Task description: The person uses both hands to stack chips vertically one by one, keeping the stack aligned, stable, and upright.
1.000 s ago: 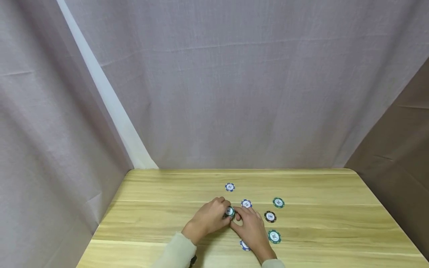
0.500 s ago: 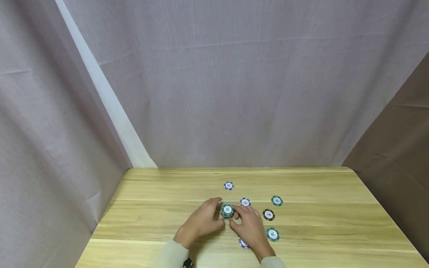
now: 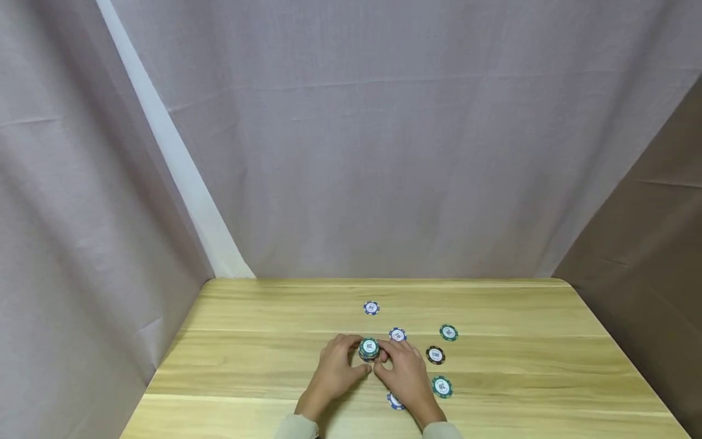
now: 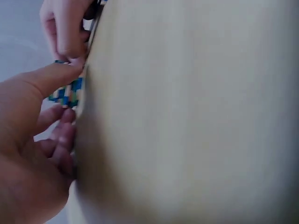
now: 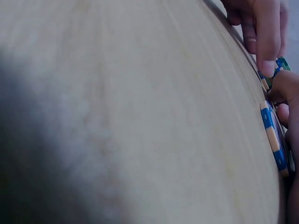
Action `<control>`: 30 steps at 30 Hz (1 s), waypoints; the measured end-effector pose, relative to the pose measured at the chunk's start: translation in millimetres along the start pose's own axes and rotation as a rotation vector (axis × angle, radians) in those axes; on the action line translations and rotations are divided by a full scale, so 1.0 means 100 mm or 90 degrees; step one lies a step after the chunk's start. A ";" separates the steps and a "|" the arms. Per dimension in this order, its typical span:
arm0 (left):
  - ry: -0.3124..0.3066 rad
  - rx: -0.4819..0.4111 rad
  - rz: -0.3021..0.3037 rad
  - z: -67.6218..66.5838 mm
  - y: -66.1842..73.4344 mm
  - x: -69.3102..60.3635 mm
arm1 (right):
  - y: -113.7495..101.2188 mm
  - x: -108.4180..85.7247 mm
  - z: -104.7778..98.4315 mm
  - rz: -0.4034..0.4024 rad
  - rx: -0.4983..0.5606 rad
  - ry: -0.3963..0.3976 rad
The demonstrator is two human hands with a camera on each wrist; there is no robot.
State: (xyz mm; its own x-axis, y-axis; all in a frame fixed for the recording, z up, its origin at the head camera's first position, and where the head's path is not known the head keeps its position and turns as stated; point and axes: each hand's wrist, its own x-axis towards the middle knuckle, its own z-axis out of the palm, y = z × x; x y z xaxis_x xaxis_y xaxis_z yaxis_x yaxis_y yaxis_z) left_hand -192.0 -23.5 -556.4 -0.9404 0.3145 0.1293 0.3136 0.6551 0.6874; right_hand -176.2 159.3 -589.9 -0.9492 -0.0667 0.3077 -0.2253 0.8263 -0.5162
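A short stack of poker chips (image 3: pixel 369 347), topped by a green chip marked 20, stands on the wooden table between the hands. My left hand (image 3: pixel 333 371) curls its thumb and fingers around the stack's left side. From the right, my right hand (image 3: pixel 407 373) holds the stack with thumb and index finger. In the left wrist view the striped edges of the stacked chips (image 4: pixel 70 93) show between thumb and fingers. Beneath the right wrist lies a blue chip (image 3: pixel 395 400), partly hidden; the right wrist view shows a blue-and-cream chip edge (image 5: pixel 273 137) beside the right hand.
Loose chips lie flat on the table (image 3: pixel 247 353): a blue one (image 3: pixel 371 308) farther back, another blue one (image 3: pixel 397 335) beyond the right hand. To the right are a green chip (image 3: pixel 448 332), a black chip (image 3: pixel 436 355) and a nearer green chip (image 3: pixel 442 386). Grey curtain (image 3: pixel 384 183) hangs behind.
My left hand drew away from the stack, uncovering its green top chip, then closed in around its left side again. The right hand stays at the stack's right side. Loose chips remain in place.
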 end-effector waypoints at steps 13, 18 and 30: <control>0.121 0.035 -0.031 0.23 -0.04 -0.02 | -0.02 -0.02 -0.01 -0.014 -0.007 0.010; 0.149 0.083 -0.031 0.27 -0.07 -0.03 | -0.03 -0.02 -0.01 -0.014 0.000 0.008; 0.157 0.091 -0.029 0.33 0.02 -0.18 | -0.08 -0.14 -0.15 0.009 0.007 -0.009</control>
State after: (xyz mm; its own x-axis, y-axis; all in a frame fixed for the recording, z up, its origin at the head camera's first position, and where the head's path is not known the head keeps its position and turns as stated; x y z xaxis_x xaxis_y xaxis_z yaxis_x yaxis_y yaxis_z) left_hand -169.8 -5.2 -581.5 -0.9521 0.1178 0.2821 0.2691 0.7607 0.5907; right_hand -157.6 162.2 -578.5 -0.9550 -0.0629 0.2898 -0.2146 0.8212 -0.5287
